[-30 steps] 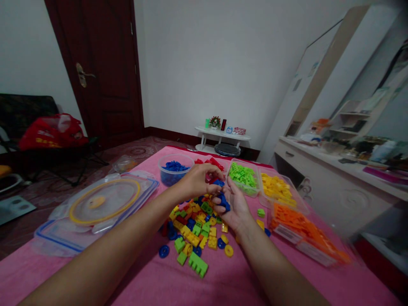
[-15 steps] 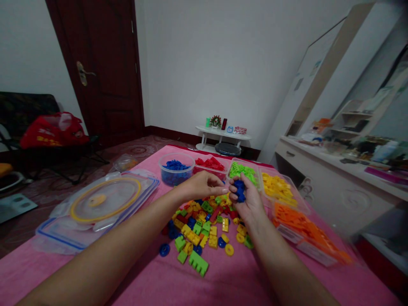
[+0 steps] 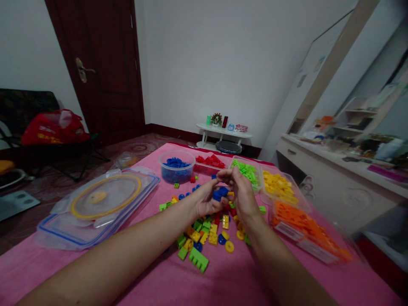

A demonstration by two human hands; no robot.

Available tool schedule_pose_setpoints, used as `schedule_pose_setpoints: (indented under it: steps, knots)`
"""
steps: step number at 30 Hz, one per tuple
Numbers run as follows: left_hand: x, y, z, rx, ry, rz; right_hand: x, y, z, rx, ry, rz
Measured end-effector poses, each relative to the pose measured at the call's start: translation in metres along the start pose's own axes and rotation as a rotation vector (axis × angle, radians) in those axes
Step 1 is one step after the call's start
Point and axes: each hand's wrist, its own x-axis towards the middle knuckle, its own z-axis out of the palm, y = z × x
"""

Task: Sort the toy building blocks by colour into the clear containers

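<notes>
My left hand is cupped palm up over the pile of mixed plastic bricks and holds several blue bricks. My right hand meets it from the right, fingers curled and touching the same blue bricks. Both hands hover just above the pink cloth. Behind them stands a round tub of blue bricks, then trays of red bricks, green bricks, yellow bricks and orange bricks.
Clear container lids with a yellow ring lie stacked at the left of the cloth. A white dresser runs along the right. A small white table stands at the far wall, a dark door at the left.
The blue bricks have passed from my right hand into my cupped left hand. Both hands stayed over the pile; a few more loose bricks show to the left of it.
</notes>
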Motion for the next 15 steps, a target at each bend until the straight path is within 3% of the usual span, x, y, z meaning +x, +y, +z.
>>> schedule_pose_setpoints:
  steps: [3, 6, 9, 11, 12, 15]
  knots:
    - [-0.004, 0.015, -0.003, -0.038, 0.025, 0.084, 0.004, -0.007, -0.006, 0.040, 0.063, -0.019]
    - [-0.013, 0.053, -0.004, 0.014, 0.156, 0.290, 0.009, -0.017, -0.014, 0.108, 0.132, -0.002]
    - [-0.019, 0.102, -0.010, 0.185, 0.406, 0.609, 0.015, -0.025, -0.024, 0.183, 0.214, 0.029]
    - [-0.021, 0.129, -0.019, 0.437, 0.677, 0.785, 0.018, -0.028, -0.030, 0.212, 0.244, 0.044]
    - [-0.023, 0.139, -0.024, 0.559, 0.803, 0.835, 0.019, -0.028, -0.033, 0.216, 0.252, 0.048]
    - [-0.025, 0.149, -0.040, 0.819, 0.971, 0.892, 0.021, -0.024, -0.036, 0.185, 0.275, 0.041]
